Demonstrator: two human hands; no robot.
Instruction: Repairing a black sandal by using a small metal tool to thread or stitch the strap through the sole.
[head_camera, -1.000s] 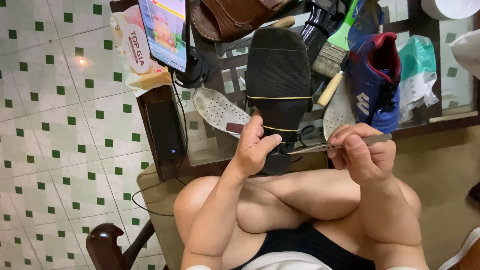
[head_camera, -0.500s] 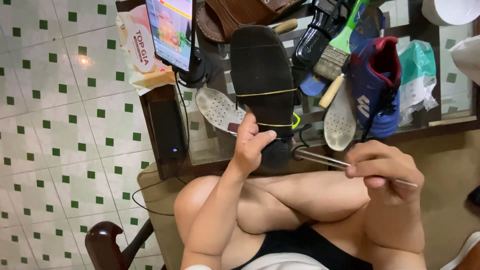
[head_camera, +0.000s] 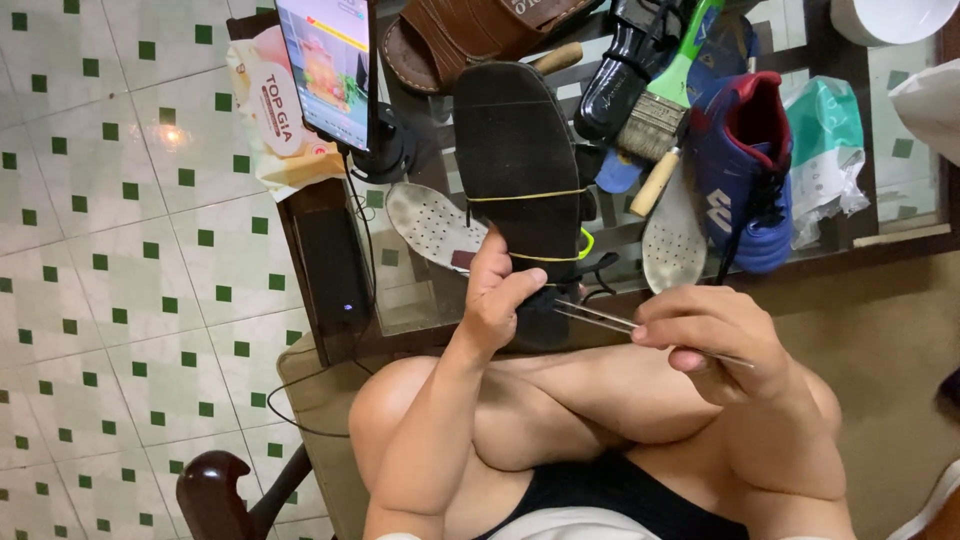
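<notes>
Holding a black sandal (head_camera: 522, 180) sole-up, the left hand (head_camera: 500, 300) grips it near the heel end: thumb pressed on the sole, the other fingers wrapped round the left edge and hidden beneath. Two yellow bands (head_camera: 530, 195) cross the sole, one near its middle, one just above the thumb. The sandal's toe points away from the body, over a glass table (head_camera: 420, 300); its heel end sits above the crossed legs.

Right hand (head_camera: 715, 335) is closed on a thin metal tool (head_camera: 600, 318). Thumb and forefinger pinch the shaft near its middle; one end pokes out to the right past the knuckles, the other reaches left to the sandal's heel, just beside the left thumb. Whether the tip touches the sole or only lies near it cannot be told; the shaft looks doubled there, possibly blur.

On the table: a brown sandal (head_camera: 470, 30), a brush (head_camera: 660, 110) with green handle, a blue and red shoe (head_camera: 745, 170), two pale insoles (head_camera: 430, 225), a phone (head_camera: 325, 65) on a stand. Green-dotted tile floor (head_camera: 120, 300) at left.
</notes>
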